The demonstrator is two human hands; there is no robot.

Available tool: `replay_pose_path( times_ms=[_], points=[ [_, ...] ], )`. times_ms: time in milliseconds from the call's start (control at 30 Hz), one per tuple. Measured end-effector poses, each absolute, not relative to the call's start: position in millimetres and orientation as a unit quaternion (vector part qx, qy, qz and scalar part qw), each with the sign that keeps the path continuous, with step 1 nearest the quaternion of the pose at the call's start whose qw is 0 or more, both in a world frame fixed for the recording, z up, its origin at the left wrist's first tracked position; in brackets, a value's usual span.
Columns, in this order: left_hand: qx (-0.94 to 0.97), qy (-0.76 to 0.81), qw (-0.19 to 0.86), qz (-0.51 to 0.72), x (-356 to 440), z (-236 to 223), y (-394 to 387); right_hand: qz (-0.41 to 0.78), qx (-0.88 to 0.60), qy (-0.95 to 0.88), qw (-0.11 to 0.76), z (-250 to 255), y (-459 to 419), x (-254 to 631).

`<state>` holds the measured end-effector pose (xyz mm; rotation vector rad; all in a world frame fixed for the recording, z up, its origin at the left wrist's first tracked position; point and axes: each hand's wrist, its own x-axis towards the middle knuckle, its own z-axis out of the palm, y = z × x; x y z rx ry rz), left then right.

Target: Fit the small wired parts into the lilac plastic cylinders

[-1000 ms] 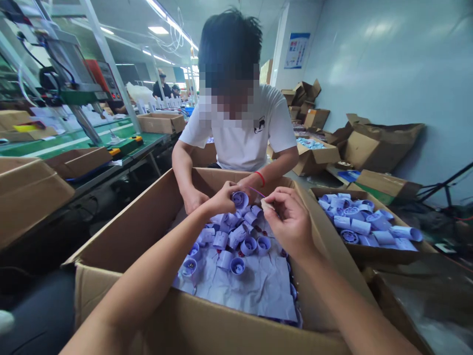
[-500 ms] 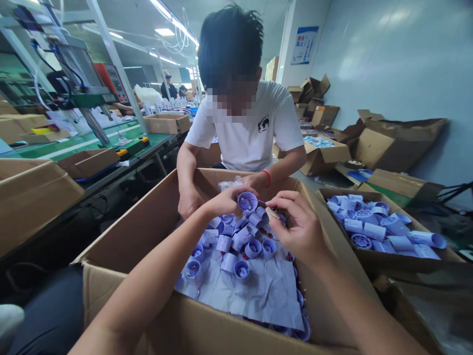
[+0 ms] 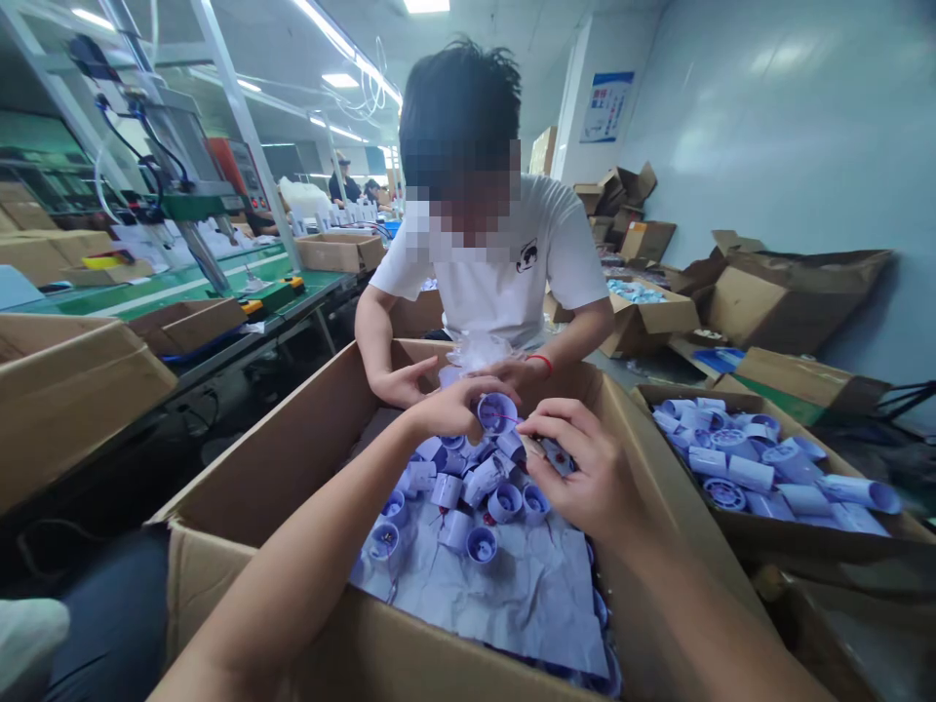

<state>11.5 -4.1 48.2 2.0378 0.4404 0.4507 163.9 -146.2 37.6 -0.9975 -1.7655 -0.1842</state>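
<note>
Right of the cup (image 3: 495, 424), the right hand (image 3: 585, 468) pinches a thin wire (image 3: 510, 417) running left into the cup's open mouth, which faces near. The left hand (image 3: 454, 408) grasps the cup from its left, above the pile (image 3: 448, 490); beyond is a co-worker's hand (image 3: 406, 385).

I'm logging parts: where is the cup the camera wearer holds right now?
The cup is near the head view's middle, in the left hand, left of the right hand, above the piled cups in the cardboard box.
</note>
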Motion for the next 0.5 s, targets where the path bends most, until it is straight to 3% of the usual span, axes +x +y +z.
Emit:
replay_pose_path(
  times_ms=[333, 500],
  points=[
    [0.823, 0.163, 0.514, 0.179, 10.6, 48.3, -1.7, -0.064, -0.422, -0.754, 0.500, 35.5, -144.7, 162.9],
    [0.862, 0.159, 0.451, 0.168, 12.5, 54.1, -8.5, -0.031, -0.438, -0.764, 0.473, 29.0, -138.8, 165.5]
  ],
)
